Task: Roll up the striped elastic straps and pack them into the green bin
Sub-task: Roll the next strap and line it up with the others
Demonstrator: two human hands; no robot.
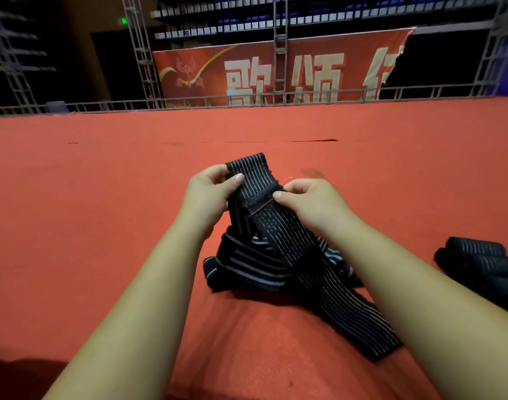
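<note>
Near: the striped strap (287, 223) trails a long tail toward the viewer over the red carpet (102, 212), seemingly crossing a loose heap of straps (241, 264). Risk: the tail snags in the heap and drags others along once rolling starts. Left hand (209, 192) and right hand (304, 200) each pinch the strap's far end, lifted off the floor. It's elastic, so a slack first turn may spring open or roll crooked. Right, well apart: rolled straps (478, 258), unpacked. Green bin not in view. Far: railing (189, 103), red banner (247, 70)
</note>
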